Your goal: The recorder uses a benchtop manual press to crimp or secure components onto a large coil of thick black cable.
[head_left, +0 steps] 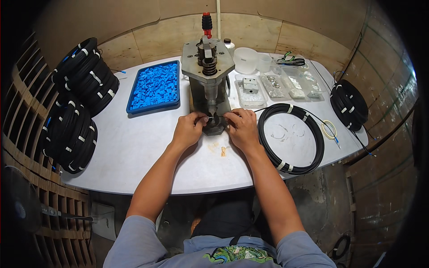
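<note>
A metal bench press (208, 67) with a vertical ram and spring stands before me. My left hand (189, 130) is at the left of its base, thumb and forefinger pinched at the tool below the ram. A small pale piece shows at those fingertips, too small to name. On the other side my right hand (243, 128) is closed, its fingertips against the right of the tool. A strand from the black cable coil (319, 143) runs to this hand; the fingers hide its end. The coil lies flat on the table, bound with white tape.
Left of the press is a dark blue tray (129, 110) full of small blue parts. Stacked black cable coils (71, 134) stand at the left edge, more coils (348, 107) at the right. Clear boxes of small parts (272, 87) and a white tub (245, 60) stand behind.
</note>
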`<state>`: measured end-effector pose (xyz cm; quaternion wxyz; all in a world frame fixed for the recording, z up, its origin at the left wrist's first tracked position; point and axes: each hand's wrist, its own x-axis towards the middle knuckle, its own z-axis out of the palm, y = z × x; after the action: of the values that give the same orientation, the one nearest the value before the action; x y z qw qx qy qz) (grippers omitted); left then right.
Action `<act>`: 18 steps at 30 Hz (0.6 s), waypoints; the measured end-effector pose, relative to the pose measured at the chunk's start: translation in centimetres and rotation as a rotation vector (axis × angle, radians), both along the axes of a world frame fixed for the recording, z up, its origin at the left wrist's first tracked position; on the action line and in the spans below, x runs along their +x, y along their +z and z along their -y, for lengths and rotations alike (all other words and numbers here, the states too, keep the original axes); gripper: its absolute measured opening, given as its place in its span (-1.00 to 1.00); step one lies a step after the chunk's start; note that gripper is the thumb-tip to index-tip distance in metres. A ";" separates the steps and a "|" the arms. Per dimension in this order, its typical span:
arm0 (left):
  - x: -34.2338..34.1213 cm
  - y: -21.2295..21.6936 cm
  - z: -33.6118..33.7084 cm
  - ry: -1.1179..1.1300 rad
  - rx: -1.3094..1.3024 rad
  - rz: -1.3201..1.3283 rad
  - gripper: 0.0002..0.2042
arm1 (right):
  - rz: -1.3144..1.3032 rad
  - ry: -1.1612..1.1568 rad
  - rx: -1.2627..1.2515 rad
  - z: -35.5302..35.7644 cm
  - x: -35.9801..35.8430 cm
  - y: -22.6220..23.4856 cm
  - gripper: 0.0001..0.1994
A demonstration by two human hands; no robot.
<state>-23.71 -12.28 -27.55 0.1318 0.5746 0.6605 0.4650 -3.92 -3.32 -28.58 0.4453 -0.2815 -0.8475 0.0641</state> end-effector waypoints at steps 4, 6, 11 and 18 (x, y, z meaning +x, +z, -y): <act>-0.2 -0.3 0.0 -0.001 0.012 0.010 -0.80 | 0.012 0.012 -0.018 0.0 0.0 0.1 -0.74; -0.1 -0.1 -0.1 0.001 0.000 -0.009 -0.80 | 0.015 0.009 -0.019 0.0 0.0 0.0 -0.73; -0.2 -0.3 -0.1 0.002 0.004 0.012 -0.80 | 0.019 0.007 -0.027 0.1 -0.1 0.1 -0.80; -0.1 -0.2 0.0 -0.001 0.010 0.000 -0.80 | 0.021 0.003 -0.004 0.1 0.0 0.1 -0.75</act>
<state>-23.86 -12.27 -27.73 0.1293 0.5754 0.6579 0.4683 -3.95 -3.39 -28.45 0.4358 -0.2818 -0.8524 0.0634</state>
